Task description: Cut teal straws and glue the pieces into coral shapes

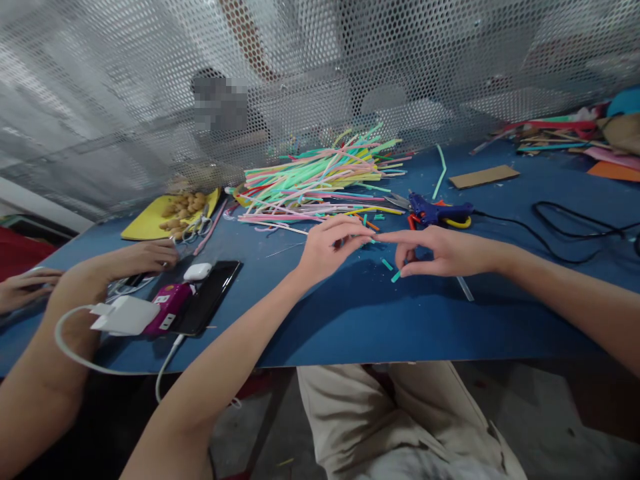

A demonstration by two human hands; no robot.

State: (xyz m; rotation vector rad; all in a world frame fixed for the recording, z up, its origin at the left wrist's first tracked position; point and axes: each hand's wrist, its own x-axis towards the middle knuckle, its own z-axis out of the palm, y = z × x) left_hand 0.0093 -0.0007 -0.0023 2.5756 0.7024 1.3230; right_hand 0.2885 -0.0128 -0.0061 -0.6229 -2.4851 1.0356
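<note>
My left hand [334,248] is closed in a pinch over the table, with a small teal straw piece [371,241] at its fingertips. My right hand [443,252] has its index finger stretched out, its tip meeting the left fingertips at that piece. The other right fingers curl under, and the thumb lies apart from the index finger. Right by the thumb tip is a second teal straw piece [396,276]; whether the thumb touches it I cannot tell. Another cut piece [387,265] lies between the hands. Behind them rests a blue glue gun [435,211].
Colourful straws [315,170] are heaped at the back against a perforated metal screen [310,80]. Pliers [397,200], a cardboard strip [484,177] and a black cable [565,230] lie around. At left are a phone [213,300], a purple power block [170,308] and a co-worker's hand [143,259].
</note>
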